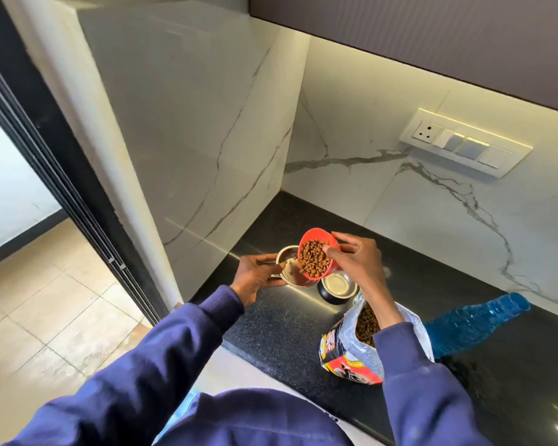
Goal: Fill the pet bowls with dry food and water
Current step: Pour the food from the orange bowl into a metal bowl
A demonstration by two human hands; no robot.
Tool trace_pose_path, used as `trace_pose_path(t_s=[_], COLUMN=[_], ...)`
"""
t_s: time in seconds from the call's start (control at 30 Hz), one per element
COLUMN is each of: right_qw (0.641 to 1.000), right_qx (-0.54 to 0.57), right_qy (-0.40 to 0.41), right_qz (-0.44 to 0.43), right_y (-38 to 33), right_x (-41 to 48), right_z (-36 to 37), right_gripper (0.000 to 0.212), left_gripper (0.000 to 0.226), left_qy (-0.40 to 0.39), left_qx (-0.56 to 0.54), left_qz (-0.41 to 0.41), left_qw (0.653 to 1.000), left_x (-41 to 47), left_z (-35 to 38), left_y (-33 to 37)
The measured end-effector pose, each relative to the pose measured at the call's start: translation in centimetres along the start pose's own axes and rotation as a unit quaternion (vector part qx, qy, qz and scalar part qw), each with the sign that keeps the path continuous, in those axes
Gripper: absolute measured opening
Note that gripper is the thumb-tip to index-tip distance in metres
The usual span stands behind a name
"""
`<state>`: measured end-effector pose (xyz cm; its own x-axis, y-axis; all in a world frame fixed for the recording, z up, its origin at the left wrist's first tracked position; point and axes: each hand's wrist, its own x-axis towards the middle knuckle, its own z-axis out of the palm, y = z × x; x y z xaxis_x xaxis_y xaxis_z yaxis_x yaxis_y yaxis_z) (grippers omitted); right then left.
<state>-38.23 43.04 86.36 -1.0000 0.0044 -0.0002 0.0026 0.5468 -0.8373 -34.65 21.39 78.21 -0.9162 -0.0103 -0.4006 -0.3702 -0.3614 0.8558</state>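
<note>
one red cup [316, 252] of kibble was pinched by the right hand [356, 262]; one of two steel bowls [287, 265] was gripped by the left hand [255, 275]; one open bag [361, 342], one blue bottle [474, 323] lay right.

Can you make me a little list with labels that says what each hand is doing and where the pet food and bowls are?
left hand: holds the steel bowl at its rim
right hand: tips the red cup over that bowl
red cup: full of brown kibble
second bowl: on the black counter, looks empty
food bag: open, standing on the counter
blue bottle: lying on the counter, right of the bag
</note>
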Motion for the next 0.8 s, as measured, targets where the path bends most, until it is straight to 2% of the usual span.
trace_pose_path(t_s=[0.37, 0.8], right_qw=[0.998, 0.996], right_qx=[-0.057, -0.070], right_qy=[0.009, 0.011], right_qz=[-0.040, -0.060], right_y=[-1.7, -2.3], right_x=[-1.7, -1.4], right_z=[-0.1, -0.7], right_gripper=[0.050, 0.055], left_gripper=[0.022, 0.030], left_qy=[-0.002, 0.001], left_qx=[-0.013, -0.029], left_qz=[-0.007, -0.020], left_qw=[1.000, 0.999], left_x=[-1.0, -1.0], left_z=[-0.5, -0.2], left_y=[0.1, 0.5])
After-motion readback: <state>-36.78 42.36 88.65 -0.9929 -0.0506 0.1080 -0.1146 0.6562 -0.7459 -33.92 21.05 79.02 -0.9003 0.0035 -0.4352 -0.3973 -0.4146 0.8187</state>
